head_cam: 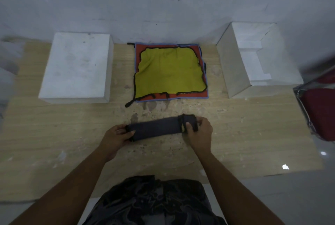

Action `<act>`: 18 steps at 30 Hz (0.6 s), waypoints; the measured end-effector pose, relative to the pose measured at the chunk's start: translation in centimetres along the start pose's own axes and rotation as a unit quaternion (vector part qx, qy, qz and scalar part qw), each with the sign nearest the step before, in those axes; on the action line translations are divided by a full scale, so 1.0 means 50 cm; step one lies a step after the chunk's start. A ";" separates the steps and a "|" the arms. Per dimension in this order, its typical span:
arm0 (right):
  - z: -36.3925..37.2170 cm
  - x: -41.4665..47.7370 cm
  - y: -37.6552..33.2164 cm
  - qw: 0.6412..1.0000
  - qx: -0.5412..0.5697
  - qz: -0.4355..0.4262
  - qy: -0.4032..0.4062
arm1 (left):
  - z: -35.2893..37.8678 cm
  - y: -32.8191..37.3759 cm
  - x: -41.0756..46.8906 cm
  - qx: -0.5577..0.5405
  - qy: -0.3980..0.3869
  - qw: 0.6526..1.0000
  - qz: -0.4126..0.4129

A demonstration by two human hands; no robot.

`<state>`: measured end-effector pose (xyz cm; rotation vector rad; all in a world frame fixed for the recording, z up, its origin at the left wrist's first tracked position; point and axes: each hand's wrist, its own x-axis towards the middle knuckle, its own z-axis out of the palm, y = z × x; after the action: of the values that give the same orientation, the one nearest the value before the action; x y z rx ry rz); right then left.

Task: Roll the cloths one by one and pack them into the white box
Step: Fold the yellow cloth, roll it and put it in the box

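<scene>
A dark grey cloth [157, 128], folded into a long strip, lies across the wooden board in front of me. My right hand [200, 132] grips its right end, which is turned over into a small roll. My left hand [116, 136] pinches the flat left end. Behind it lies a stack of flat cloths, a yellow-green cloth [168, 72] with a black hem on top and an orange cloth [188, 95] with a blue hem under it. The open white box [235, 72] stands at the back right. Its white lid [76, 66] lies at the back left.
The wooden board [54, 134] rests on a glossy grey floor and ends at the wall behind. A red chair with a metal frame [319, 112] stands past the right edge. My patterned dark clothing shows at the bottom.
</scene>
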<state>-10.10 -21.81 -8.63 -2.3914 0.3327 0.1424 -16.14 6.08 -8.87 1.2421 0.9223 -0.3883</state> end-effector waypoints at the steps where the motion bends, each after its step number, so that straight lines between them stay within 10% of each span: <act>1: 0.002 0.001 -0.001 1.000 0.001 0.025 -0.008 | -0.001 0.001 -0.001 -0.001 -0.003 1.000 -0.001; 9: 0.026 0.030 -0.036 0.993 -0.028 0.099 -0.054 | -0.004 0.011 -0.001 -0.005 -0.025 1.000 -0.008; 18: 0.058 -0.017 -0.087 0.992 -0.059 -0.070 -0.090 | -0.008 0.012 0.000 -0.008 -0.034 0.999 -0.001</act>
<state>-9.73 -16.58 -7.82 -2.4873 0.0730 0.3187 -15.86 6.66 -8.51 1.2061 0.8665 -0.4219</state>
